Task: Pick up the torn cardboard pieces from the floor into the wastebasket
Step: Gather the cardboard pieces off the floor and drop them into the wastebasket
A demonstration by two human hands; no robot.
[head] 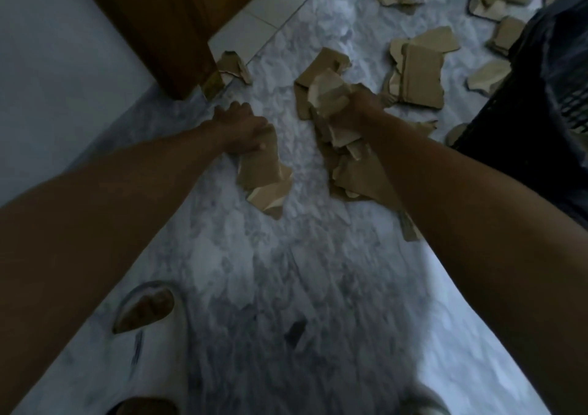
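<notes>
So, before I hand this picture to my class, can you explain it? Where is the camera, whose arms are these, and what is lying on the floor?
There is no machine here. The single picture comes from a camera worn on a person's head, looking down at their own bare arms. The left hand grips a cardboard piece down by the marble floor. The right hand clutches a bundle of torn pieces. More scraps lie scattered ahead. The dark wastebasket stands at the right edge, and a wooden door is at upper left.
</notes>
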